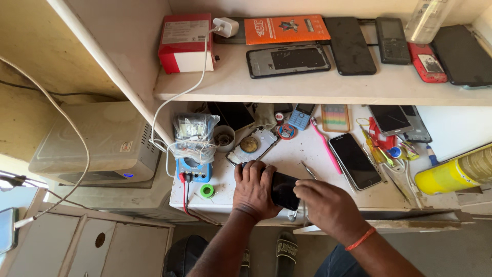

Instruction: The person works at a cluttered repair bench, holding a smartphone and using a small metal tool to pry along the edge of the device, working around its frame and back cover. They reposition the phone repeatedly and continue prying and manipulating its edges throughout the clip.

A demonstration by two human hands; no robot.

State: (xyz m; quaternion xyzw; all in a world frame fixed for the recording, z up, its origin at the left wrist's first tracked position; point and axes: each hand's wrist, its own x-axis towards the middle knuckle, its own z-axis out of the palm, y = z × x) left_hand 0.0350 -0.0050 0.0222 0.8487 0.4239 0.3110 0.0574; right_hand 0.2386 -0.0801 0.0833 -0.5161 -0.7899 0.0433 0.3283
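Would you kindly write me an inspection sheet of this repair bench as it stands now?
Surface: white bench, scuffed, crowded.
Job's things: black phone held at the front edge.
Clutter: blue multimeter under a plastic bag, green tape roll, pink toothbrush, black smartphone, yellow can.
Grippers: left hand grips the phone; right hand touches its right end.
Cables: white charger cable drops from the shelf; red and black leads hang off the multimeter.
Surroundings: upper shelf with phones and a red box.
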